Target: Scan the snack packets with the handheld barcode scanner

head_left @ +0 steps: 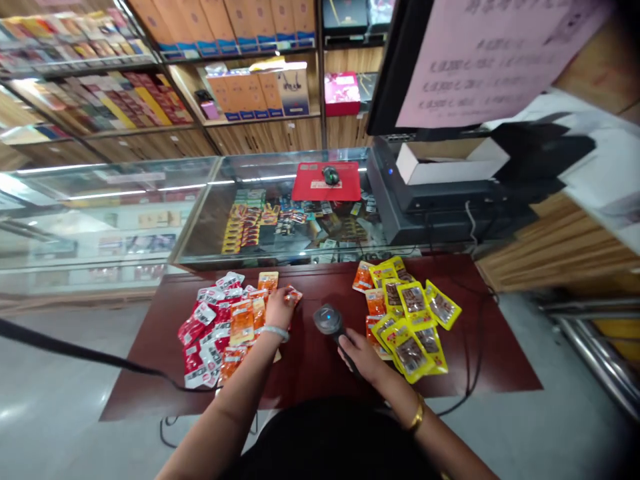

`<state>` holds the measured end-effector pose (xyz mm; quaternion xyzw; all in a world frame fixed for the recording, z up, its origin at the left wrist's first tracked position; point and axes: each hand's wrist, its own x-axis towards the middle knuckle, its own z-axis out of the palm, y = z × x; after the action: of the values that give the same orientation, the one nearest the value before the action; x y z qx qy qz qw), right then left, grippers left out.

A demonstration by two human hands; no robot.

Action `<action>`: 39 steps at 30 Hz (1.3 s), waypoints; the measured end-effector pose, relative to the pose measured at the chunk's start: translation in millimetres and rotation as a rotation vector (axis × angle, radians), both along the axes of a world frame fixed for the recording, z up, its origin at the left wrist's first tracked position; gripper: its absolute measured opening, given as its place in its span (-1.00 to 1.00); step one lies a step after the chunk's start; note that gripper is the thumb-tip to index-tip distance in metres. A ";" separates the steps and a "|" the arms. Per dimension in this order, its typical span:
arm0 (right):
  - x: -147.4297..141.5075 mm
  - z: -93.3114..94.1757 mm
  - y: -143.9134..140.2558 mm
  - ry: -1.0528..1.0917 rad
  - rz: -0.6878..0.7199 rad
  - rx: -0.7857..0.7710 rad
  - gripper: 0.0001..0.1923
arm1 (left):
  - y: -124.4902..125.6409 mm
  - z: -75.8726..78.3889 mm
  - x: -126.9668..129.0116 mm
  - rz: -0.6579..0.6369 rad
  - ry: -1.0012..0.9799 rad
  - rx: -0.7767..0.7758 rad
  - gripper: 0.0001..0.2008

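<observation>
Left hand (280,308) is pinching a light, slippery snack packet (293,294) by its edge from the red pile (215,327), right hand (361,357) is gripping the scanner (330,321) handle

The dark reddish-brown wooden table (310,360) has a smooth, faintly shiny top. On it, the red and orange foil-like snack sachets (220,327) and the yellow plastic snack packets (415,327) look glossy — they catch the light. The black plastic handheld scanner (330,321) has a matt body with a shiny head. A pale smooth bangle (274,331) circles the left wrist; a polished gold-coloured metal bracelet (417,415) circles the right. Behind, the glass display counter (210,200) is slick and reflective, bearing a matt red mouse mat (326,181). The wooden shelves (265,133) look smooth — lightly varnished.
</observation>
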<state>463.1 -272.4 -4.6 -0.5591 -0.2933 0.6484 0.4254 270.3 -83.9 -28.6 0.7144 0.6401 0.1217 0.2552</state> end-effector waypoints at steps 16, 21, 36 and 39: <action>54.9 -25.1 -72.0 0.050 -0.410 -0.138 -0.37 | -2.9 -18.0 244.4 -0.331 0.319 -0.124 -0.35; 62.2 -29.5 -71.8 0.023 -0.430 -0.131 -0.41 | -4.6 -14.6 231.7 -0.371 0.248 -0.263 -0.49; 35.8 15.4 5.3 -0.018 -0.112 0.007 -0.47 | -61.7 -8.0 58.3 -0.060 -0.147 -0.375 -0.65; 18.0 14.4 14.1 -0.024 0.005 0.012 -0.48 | -65.8 -3.9 30.6 0.031 -0.166 -0.392 -0.67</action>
<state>481.0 -258.3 9.8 -0.5635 -0.3035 0.6409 0.4237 301.0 -149.7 -32.5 0.6286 0.6393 0.0574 0.4391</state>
